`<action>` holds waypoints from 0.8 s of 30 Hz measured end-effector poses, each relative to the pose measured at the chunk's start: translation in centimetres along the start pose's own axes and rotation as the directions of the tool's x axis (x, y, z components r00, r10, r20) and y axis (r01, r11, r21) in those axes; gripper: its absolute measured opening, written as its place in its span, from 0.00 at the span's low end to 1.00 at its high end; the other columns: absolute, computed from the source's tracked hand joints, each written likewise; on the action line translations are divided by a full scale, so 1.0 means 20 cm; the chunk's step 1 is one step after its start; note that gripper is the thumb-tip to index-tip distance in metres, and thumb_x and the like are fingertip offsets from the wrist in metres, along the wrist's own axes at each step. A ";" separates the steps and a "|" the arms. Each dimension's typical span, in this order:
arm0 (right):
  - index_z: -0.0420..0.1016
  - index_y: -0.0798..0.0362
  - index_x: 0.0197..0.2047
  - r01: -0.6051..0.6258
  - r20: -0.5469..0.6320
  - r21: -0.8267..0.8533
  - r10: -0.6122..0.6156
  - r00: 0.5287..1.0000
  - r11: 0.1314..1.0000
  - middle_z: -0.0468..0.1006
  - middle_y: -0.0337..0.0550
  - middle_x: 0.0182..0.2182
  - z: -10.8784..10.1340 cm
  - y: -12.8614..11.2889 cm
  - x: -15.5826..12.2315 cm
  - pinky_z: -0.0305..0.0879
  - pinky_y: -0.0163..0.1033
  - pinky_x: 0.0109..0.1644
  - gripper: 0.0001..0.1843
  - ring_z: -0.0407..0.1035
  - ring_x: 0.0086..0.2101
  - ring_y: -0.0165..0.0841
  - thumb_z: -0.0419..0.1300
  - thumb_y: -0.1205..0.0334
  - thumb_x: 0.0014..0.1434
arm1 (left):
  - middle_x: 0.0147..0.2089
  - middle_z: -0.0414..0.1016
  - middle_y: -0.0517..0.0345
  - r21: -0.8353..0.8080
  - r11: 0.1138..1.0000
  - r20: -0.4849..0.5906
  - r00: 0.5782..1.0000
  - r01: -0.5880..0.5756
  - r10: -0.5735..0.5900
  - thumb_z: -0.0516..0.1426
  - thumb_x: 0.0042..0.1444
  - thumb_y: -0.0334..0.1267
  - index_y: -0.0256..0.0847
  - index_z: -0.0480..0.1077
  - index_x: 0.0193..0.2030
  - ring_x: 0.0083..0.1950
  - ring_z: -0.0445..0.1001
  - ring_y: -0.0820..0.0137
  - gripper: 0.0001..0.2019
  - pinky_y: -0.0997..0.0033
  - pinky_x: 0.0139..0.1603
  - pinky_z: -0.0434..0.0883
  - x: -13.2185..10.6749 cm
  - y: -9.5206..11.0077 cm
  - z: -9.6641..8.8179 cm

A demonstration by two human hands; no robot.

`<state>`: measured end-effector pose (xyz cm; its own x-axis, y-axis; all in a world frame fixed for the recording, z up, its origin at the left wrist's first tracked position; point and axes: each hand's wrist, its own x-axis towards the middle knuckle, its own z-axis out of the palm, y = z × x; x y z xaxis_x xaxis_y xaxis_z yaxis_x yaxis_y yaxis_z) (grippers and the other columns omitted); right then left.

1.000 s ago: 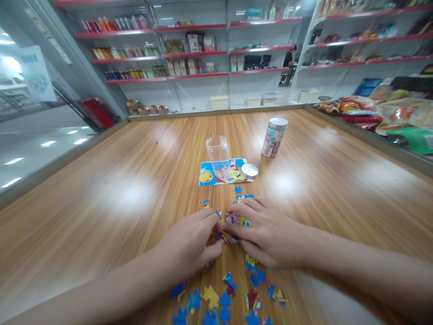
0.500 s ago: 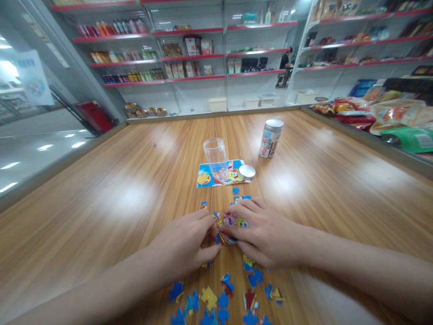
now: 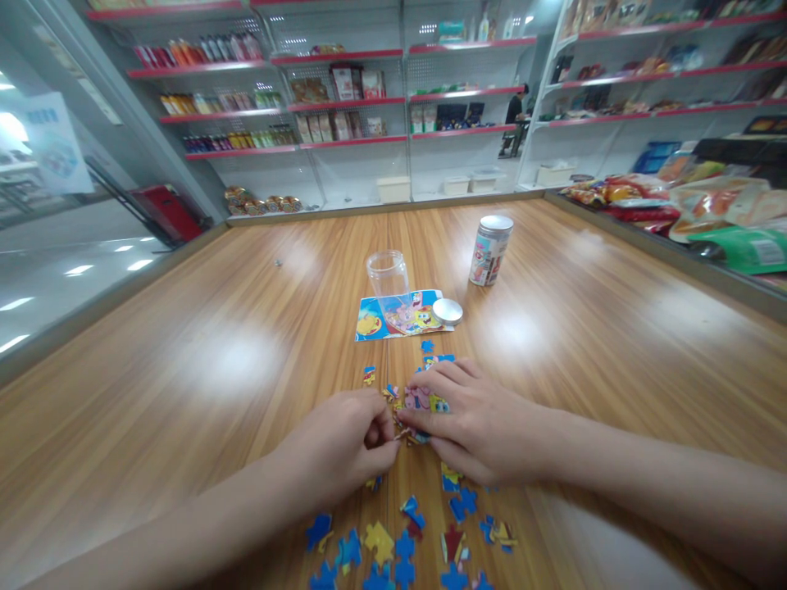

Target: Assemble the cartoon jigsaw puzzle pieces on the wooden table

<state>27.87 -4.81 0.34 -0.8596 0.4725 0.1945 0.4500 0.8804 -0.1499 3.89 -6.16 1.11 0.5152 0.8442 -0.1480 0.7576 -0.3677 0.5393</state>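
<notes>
My left hand (image 3: 350, 434) is closed in a pinch, with thumb and index fingertip on a small jigsaw piece (image 3: 402, 434) at the left edge of a joined puzzle section (image 3: 418, 399). That section shows pink and yellow cartoon figures. My right hand (image 3: 473, 418) holds it against the table, fingers bent over its top and right side, hiding much of it. Loose pieces lie just beyond my hands, such as a blue one (image 3: 427, 347) and a red-and-yellow one (image 3: 369, 374). Nearer to me several more are scattered, among them a yellow piece (image 3: 379, 542).
A clear plastic jar (image 3: 388, 279) stands on a cartoon picture sheet (image 3: 369, 321), with a silver lid (image 3: 448, 310) on its right edge. A printed can (image 3: 490, 251) stands farther back. Packaged snacks (image 3: 639, 201) lie beyond the right edge of the wooden table (image 3: 184, 352); stocked shelves rise behind.
My left fingers have drawn slightly back and curled, and the small piece at the section's left edge has turned between them. My right hand stays on the section.
</notes>
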 end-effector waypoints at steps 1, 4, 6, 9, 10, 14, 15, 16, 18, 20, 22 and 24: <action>0.70 0.52 0.61 -0.002 0.001 0.000 0.002 1.000 1.000 0.67 0.55 0.55 0.00 0.00 0.00 0.59 0.55 0.56 0.21 0.61 0.54 0.46 0.50 0.62 0.68 | 0.29 0.73 0.61 -0.021 1.000 0.014 1.000 0.019 -0.018 0.56 0.55 0.34 0.39 0.70 0.32 0.29 0.69 0.73 0.03 0.75 0.29 0.62 0.00 0.00 0.00; 0.69 0.51 0.63 0.000 0.000 0.000 0.000 1.000 1.000 0.67 0.56 0.55 0.00 0.00 0.00 0.59 0.55 0.56 0.22 0.60 0.55 0.47 0.50 0.61 0.68 | 0.28 0.72 0.62 -0.031 0.997 0.095 0.993 0.066 -0.063 0.55 0.57 0.37 0.39 0.72 0.32 0.28 0.68 0.73 0.06 0.75 0.28 0.60 -0.01 0.02 -0.03; 0.70 0.52 0.62 0.002 0.000 0.001 -0.002 1.000 1.000 0.67 0.56 0.55 0.00 0.00 0.00 0.59 0.55 0.56 0.21 0.60 0.55 0.47 0.50 0.61 0.69 | 0.27 0.72 0.62 -0.010 0.995 0.139 0.986 0.097 -0.095 0.56 0.59 0.41 0.40 0.72 0.32 0.27 0.68 0.73 0.09 0.74 0.27 0.59 -0.01 0.03 -0.06; 0.70 0.52 0.62 0.008 -0.003 0.007 -0.008 1.000 1.000 0.67 0.56 0.54 0.00 0.00 0.00 0.59 0.55 0.56 0.21 0.60 0.54 0.46 0.49 0.61 0.69 | 0.30 0.73 0.61 0.062 0.994 0.132 0.987 0.086 -0.094 0.60 0.57 0.45 0.40 0.72 0.33 0.30 0.69 0.71 0.10 0.73 0.30 0.60 -0.02 0.03 -0.10; 0.70 0.52 0.62 0.011 -0.004 0.008 -0.011 1.000 1.000 0.67 0.56 0.54 0.00 0.00 0.00 0.59 0.55 0.56 0.21 0.61 0.54 0.46 0.49 0.61 0.69 | 0.32 0.73 0.60 0.092 0.994 0.123 0.990 0.061 -0.072 0.61 0.57 0.45 0.40 0.72 0.35 0.31 0.69 0.70 0.10 0.72 0.31 0.61 -0.02 0.02 -0.11; 0.71 0.53 0.61 0.016 -0.008 0.006 -0.016 1.000 1.000 0.68 0.55 0.53 0.00 0.00 0.00 0.59 0.55 0.56 0.21 0.61 0.53 0.46 0.50 0.61 0.68 | 0.38 0.73 0.59 0.152 0.985 0.134 0.989 -0.087 0.067 0.60 0.58 0.40 0.41 0.71 0.38 0.37 0.70 0.68 0.06 0.69 0.38 0.64 -0.02 0.00 -0.12; 0.71 0.53 0.61 0.014 -0.010 0.006 -0.014 1.000 1.000 0.68 0.55 0.53 0.00 0.00 0.00 0.59 0.55 0.56 0.20 0.61 0.53 0.46 0.50 0.62 0.68 | 0.38 0.73 0.59 0.145 0.983 0.137 0.986 -0.114 0.094 0.60 0.59 0.39 0.41 0.71 0.38 0.38 0.70 0.68 0.05 0.69 0.39 0.64 -0.02 -0.01 -0.11; 0.71 0.52 0.61 0.012 -0.013 0.006 -0.012 1.000 1.000 0.68 0.55 0.53 0.00 0.00 0.00 0.59 0.55 0.56 0.20 0.60 0.53 0.46 0.50 0.62 0.68 | 0.38 0.73 0.59 0.136 0.982 0.135 0.984 -0.132 0.113 0.59 0.60 0.38 0.41 0.71 0.38 0.38 0.70 0.69 0.04 0.69 0.39 0.64 -0.02 -0.01 -0.10; 0.71 0.52 0.60 0.009 -0.016 0.008 -0.009 1.000 1.000 0.67 0.55 0.54 0.00 0.00 0.00 0.59 0.54 0.56 0.20 0.60 0.53 0.46 0.50 0.61 0.68 | 0.38 0.73 0.60 0.123 0.981 0.124 0.983 -0.148 0.133 0.59 0.60 0.37 0.42 0.71 0.38 0.38 0.69 0.69 0.02 0.69 0.39 0.64 -0.02 0.00 -0.09; 0.72 0.52 0.60 0.008 -0.022 0.010 -0.008 1.000 1.000 0.67 0.55 0.54 0.00 0.00 0.00 0.59 0.54 0.56 0.20 0.60 0.53 0.45 0.50 0.62 0.68 | 0.37 0.73 0.61 0.120 0.982 0.116 0.985 -0.143 0.129 0.58 0.60 0.36 0.42 0.72 0.38 0.37 0.69 0.69 0.02 0.69 0.39 0.63 -0.02 0.00 -0.08; 0.72 0.53 0.59 0.009 -0.020 0.011 -0.009 1.000 1.000 0.68 0.55 0.53 0.00 0.00 0.00 0.59 0.54 0.56 0.19 0.61 0.52 0.45 0.50 0.62 0.68 | 0.36 0.73 0.61 0.121 0.984 0.112 0.987 -0.128 0.115 0.59 0.60 0.36 0.41 0.72 0.37 0.36 0.69 0.70 0.02 0.69 0.37 0.62 -0.02 0.01 -0.07; 0.72 0.53 0.58 0.012 -0.019 0.009 -0.012 1.000 1.000 0.68 0.56 0.53 0.00 0.00 0.00 0.60 0.54 0.55 0.19 0.61 0.52 0.45 0.50 0.62 0.68 | 0.35 0.73 0.61 0.116 0.987 0.110 0.989 -0.111 0.099 0.58 0.60 0.37 0.41 0.72 0.37 0.35 0.68 0.70 0.03 0.70 0.36 0.62 -0.02 0.01 -0.07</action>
<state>27.95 -4.86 0.36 -0.8600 0.4629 0.2146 0.4377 0.8855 -0.1562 3.23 -6.00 2.43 0.6283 0.7558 -0.1846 0.7369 -0.5021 0.4526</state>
